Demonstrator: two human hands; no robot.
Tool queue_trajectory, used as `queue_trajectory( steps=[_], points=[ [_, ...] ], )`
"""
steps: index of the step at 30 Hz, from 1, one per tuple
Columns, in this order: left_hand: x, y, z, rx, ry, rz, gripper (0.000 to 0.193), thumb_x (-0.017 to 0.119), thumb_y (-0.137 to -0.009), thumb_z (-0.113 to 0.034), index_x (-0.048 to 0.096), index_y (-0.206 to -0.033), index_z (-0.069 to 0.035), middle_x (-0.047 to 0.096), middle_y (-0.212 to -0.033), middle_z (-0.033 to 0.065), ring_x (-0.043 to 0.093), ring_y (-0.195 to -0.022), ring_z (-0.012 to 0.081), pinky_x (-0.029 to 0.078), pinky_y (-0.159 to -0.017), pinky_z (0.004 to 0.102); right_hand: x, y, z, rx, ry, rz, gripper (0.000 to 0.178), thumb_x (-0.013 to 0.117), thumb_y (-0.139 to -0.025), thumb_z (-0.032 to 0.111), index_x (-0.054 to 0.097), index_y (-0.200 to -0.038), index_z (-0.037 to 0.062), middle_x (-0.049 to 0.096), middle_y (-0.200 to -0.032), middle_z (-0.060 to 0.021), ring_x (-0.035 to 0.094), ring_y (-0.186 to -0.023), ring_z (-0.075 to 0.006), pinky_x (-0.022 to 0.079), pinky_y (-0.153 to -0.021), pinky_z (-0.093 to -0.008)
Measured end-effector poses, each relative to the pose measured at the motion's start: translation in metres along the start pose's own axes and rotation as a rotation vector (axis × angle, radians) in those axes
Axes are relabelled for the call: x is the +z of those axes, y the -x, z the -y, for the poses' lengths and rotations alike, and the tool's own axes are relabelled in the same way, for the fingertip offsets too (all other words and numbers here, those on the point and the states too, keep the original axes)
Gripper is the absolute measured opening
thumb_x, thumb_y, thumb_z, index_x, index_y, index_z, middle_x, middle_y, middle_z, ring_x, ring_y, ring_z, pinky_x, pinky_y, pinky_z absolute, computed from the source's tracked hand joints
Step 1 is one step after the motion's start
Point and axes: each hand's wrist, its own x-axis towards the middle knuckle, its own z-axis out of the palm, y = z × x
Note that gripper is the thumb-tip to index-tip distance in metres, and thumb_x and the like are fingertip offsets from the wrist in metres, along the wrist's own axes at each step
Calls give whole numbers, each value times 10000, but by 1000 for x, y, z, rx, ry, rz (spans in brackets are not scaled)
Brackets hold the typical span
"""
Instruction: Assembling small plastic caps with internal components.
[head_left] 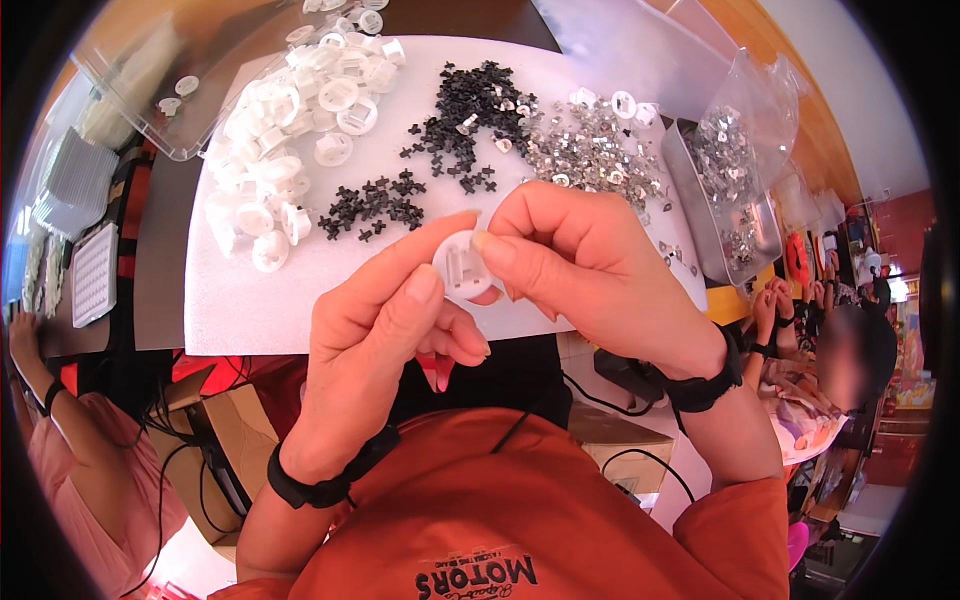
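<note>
1. The left hand pinches a white round piece by its left edge, the thumb in front, the lower fingers curled beneath.
2. The right hand has thumb and forefinger pinched at the piece's upper right edge; I cannot tell whether a smaller part is hidden between those fingertips.
3. The white round piece is held up between the hands, its slotted face visible, above the near part of a white sheet.
4. Just beyond the left hand lies a small group of black cross-shaped pieces; a larger black pile sits farther back.
5. Small metal parts spread beyond the right hand, which blocks part of the sheet from view.
6. White round parts heap along the sheet's left side.
7. Right of the sheet, a metal tray and a clear bag contain more metal parts.
8. The sheet lies on a dark table, with a clear box at far left.
9. Co-workers sit either side: a pink sleeve left, a patterned sleeve right.
</note>
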Motion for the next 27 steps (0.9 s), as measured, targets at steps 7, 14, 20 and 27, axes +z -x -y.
queue_trajectory(
  steps=[7,14,20,27],
  points=[
    [1,-4,2,42,126,28,358,439,-986,-208,504,-1232,44,643,-946,184,624,-678,145,538,-590,257,-26,1,-5,-61,130,-23,135,565,-929,165,605,-908,38,552,-698,48,425,-551,8,321,-463,-162],
    [-8,-7,9,37,150,-8,315,448,-987,-221,536,-1160,27,653,-936,174,633,-689,156,540,-629,281,-77,1,-17,-88,616,-151,133,553,-905,123,597,-949,6,552,-755,24,498,-655,-74,411,-586,-232],
    [-6,-8,13,21,56,-78,332,392,-991,-212,532,-1158,38,649,-874,172,608,-640,150,528,-569,270,-59,-21,-21,-324,976,-139,110,552,-847,104,587,-903,16,523,-816,-91,546,-726,-246,425,-634,-342],
    [-4,-8,11,-7,54,-96,315,397,-985,-196,544,-1140,36,652,-874,161,606,-632,147,525,-582,271,-56,-50,-32,-353,1231,-59,98,546,-796,91,521,-777,-2,521,-792,-148,529,-732,-340,408,-648,-422]
  ],
)
